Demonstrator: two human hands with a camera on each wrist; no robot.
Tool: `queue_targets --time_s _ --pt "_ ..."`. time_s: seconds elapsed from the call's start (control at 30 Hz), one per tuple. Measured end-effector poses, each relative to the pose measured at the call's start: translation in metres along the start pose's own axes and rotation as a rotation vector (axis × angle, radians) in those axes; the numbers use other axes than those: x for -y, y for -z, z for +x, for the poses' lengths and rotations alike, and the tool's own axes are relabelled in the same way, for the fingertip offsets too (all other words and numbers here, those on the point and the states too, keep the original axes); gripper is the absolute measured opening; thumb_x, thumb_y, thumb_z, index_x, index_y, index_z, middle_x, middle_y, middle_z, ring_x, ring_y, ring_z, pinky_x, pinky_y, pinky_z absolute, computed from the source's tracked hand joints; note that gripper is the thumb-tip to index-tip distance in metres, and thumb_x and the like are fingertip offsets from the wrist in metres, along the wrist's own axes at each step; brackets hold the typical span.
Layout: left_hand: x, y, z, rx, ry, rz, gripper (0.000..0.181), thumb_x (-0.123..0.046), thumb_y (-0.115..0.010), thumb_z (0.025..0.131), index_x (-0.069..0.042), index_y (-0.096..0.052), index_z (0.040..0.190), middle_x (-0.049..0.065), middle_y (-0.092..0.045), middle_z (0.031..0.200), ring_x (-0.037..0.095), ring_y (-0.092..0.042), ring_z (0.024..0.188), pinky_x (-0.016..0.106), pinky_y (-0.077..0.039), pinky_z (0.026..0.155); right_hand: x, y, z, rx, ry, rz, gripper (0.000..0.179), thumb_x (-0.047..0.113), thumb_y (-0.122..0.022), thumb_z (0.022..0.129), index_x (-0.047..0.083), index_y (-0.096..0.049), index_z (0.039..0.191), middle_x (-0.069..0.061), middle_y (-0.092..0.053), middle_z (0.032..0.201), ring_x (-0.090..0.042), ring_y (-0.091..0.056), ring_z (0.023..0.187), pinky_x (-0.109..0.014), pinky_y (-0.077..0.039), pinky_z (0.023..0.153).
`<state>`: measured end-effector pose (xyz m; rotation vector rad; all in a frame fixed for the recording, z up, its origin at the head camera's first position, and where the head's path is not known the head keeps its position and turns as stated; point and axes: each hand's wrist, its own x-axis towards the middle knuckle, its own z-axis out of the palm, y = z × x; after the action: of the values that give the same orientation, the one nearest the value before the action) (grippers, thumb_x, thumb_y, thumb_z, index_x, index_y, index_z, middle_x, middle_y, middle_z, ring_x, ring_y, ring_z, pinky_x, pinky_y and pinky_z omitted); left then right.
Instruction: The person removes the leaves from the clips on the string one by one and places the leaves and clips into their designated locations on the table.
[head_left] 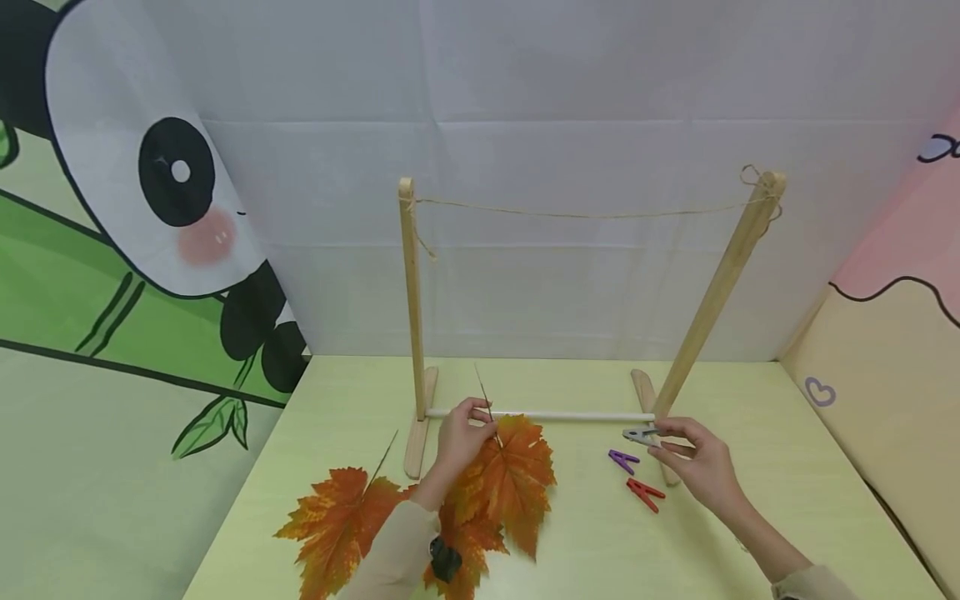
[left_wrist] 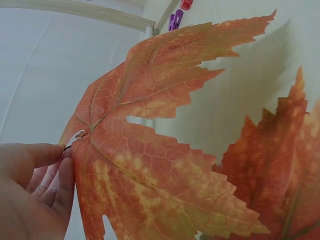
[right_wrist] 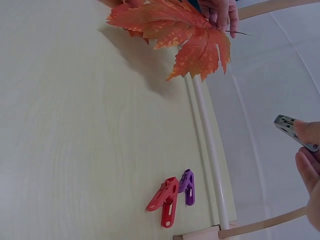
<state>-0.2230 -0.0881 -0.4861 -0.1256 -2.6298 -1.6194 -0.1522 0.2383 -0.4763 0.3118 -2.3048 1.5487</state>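
My left hand [head_left: 463, 437] pinches the thin stem of an orange maple leaf [head_left: 517, 479], which hangs in front of the white rod. The left wrist view shows thumb and fingertips at the leaf's base [left_wrist: 90, 131]. On the right, my right hand [head_left: 697, 462] holds a grey clothespin [head_left: 641, 435] between thumb and fingers, near the foot of the right post. Below it on the table lie a purple clothespin [head_left: 623, 461] and a red clothespin [head_left: 646, 494]. Another maple leaf [head_left: 341, 525] lies at the left, and a further leaf [head_left: 468, 550] is partly hidden under my left forearm.
A wooden frame has a left post [head_left: 412, 300], a leaning right post [head_left: 716, 300] and a white rod [head_left: 577, 416] low between them. Twine [head_left: 570, 216] is tied across the post tops, sagging slightly. A white backdrop [head_left: 540, 292] stands behind the table [head_left: 577, 550].
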Motion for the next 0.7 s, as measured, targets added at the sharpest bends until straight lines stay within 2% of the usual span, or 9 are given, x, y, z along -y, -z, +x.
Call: queue_targets --time_s 0.17,0.23,0.4,0.5,0.6,0.7 --pt "0.008 -0.001 -0.007 0.004 0.035 0.007 0.023 -0.007 -0.069 0.077 -0.005 -0.061 0.098 0.005 -0.065 0.077 0.014 -0.063 0.058 0.023 -0.043 0.05 -0.007 -0.003 -0.007 0.008 -0.009 0.034 0.035 -0.018 -0.068 0.067 -0.009 -0.059 0.1 -0.021 -0.056 0.101 -0.003 -0.06 0.087 -0.019 -0.051 0.067" --pt "0.011 -0.001 -0.009 0.006 0.042 0.007 0.024 -0.007 -0.07 0.076 -0.004 -0.061 0.098 0.005 -0.065 0.077 0.015 -0.063 0.057 0.023 -0.043 0.05 -0.01 -0.004 -0.01 0.012 -0.025 0.044 0.035 -0.017 -0.068 0.067 -0.01 -0.058 0.1 -0.02 -0.056 0.102 -0.003 -0.061 0.086 -0.02 -0.052 0.066" --pt "0.022 -0.002 -0.012 0.01 0.055 -0.008 0.023 -0.005 -0.07 0.076 -0.002 -0.06 0.096 0.006 -0.065 0.077 0.013 -0.061 0.054 0.024 -0.044 0.049 -0.013 -0.007 -0.018 0.01 -0.064 0.054 0.033 -0.015 -0.069 0.068 -0.011 -0.057 0.099 -0.006 -0.06 0.098 -0.005 -0.062 0.083 -0.02 -0.052 0.064" --pt "0.027 -0.002 -0.015 0.021 0.053 -0.024 0.023 -0.004 -0.07 0.075 0.0 -0.06 0.096 0.008 -0.065 0.076 0.011 -0.058 0.056 0.025 -0.046 0.05 -0.014 -0.009 -0.023 0.001 -0.078 0.046 0.033 -0.014 -0.07 0.068 -0.01 -0.059 0.098 -0.004 -0.06 0.097 -0.003 -0.062 0.082 -0.018 -0.052 0.064" --pt "0.032 -0.004 -0.018 0.039 0.082 -0.076 0.025 -0.002 -0.069 0.076 0.003 -0.058 0.098 0.008 -0.065 0.076 0.01 -0.056 0.057 0.025 -0.048 0.049 -0.017 -0.013 -0.029 -0.003 -0.106 0.049 0.034 -0.014 -0.07 0.067 -0.012 -0.058 0.098 -0.009 -0.06 0.097 -0.001 -0.062 0.08 -0.018 -0.052 0.063" --pt "0.035 -0.008 -0.022 0.059 0.141 -0.163 0.029 0.0 -0.068 0.076 0.007 -0.056 0.101 0.007 -0.064 0.075 0.01 -0.057 0.055 0.026 -0.049 0.048 -0.02 -0.017 -0.035 -0.003 -0.142 0.048 0.035 -0.015 -0.07 0.066 -0.014 -0.058 0.098 -0.016 -0.059 0.097 -0.004 -0.062 0.078 -0.019 -0.052 0.062"
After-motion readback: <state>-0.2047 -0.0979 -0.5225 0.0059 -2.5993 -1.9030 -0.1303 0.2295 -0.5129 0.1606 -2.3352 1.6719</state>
